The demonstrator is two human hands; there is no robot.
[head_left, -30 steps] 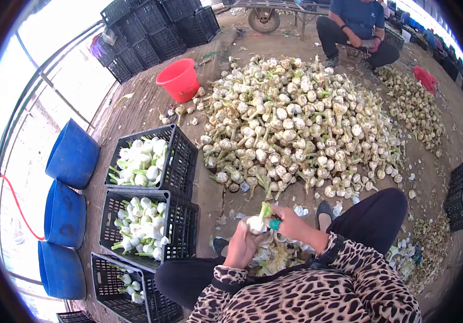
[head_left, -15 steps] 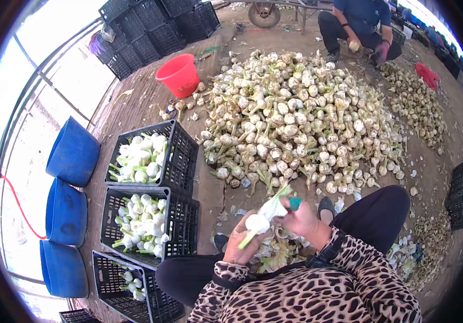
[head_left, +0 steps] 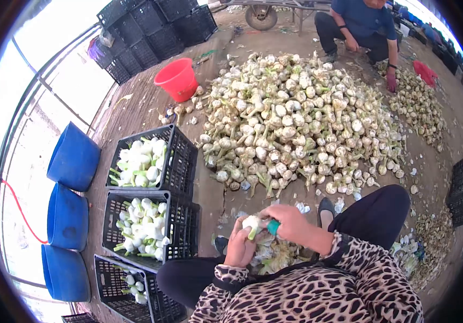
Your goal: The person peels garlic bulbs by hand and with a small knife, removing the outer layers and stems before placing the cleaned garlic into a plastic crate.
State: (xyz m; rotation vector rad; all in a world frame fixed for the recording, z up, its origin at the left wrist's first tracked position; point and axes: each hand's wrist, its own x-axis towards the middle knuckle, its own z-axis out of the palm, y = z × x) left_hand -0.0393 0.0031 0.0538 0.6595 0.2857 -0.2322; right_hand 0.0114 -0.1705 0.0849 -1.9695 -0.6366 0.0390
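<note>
A white garlic bulb (head_left: 252, 222) with a short green stem sits in the fingers of my left hand (head_left: 239, 248), which is closed around it. Against the bulb's right side, my right hand (head_left: 291, 224) is closed on a tool with a green handle (head_left: 273, 226); its working end is hidden. Peeled skins and leaf trimmings (head_left: 274, 257) lie on the ground below both hands, between my legs. Just ahead rises a large heap of untrimmed garlic (head_left: 296, 124).
At my left stand black crates (head_left: 180, 167) with cleaned garlic, and blue tubs (head_left: 67, 215) beyond them. A red bucket (head_left: 177, 81) stands by the heap. Across it crouches a person (head_left: 363, 32) at a smaller garlic pile (head_left: 419, 107). Another black crate (head_left: 460, 191) is at far right.
My right hand has moved left, over the bulb. The long leafy stalk seen earlier no longer shows. The other person's gloved hand has reached down to the smaller pile.
</note>
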